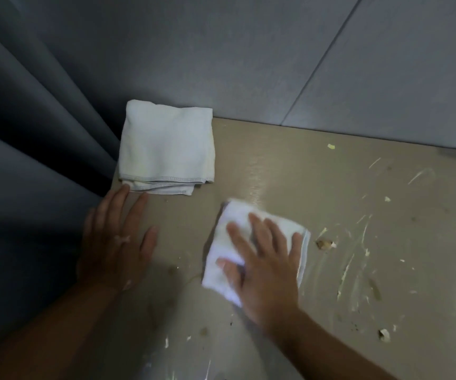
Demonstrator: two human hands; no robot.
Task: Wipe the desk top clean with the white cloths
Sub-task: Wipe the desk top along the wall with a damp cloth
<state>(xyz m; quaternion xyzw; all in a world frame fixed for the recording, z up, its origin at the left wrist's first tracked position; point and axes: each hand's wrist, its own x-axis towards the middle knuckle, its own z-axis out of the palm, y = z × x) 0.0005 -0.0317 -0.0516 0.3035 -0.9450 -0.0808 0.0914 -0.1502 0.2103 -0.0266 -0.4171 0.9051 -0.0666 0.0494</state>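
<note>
- While my right hand (pixel 265 264) presses flat on the small white cloth (pixel 218 272), its fingers (pixel 259 229) lie spread and straight, curled round nothing.
- This cloth sits on the counter (pixel 290 165), near its middle, left of the smears (pixel 358 242).
- Left hand (pixel 117 242) rests palm-down on the counter, fingers straight, empty, tips just beside the folded cloth (pixel 166 152) in the back-left corner.
- Handling judgement: cloth soft, light, limp; likely bunches if pushed by an edge, so bear down through its middle with a flat palm.
- Both forearms reach forward, wrists low.
</note>
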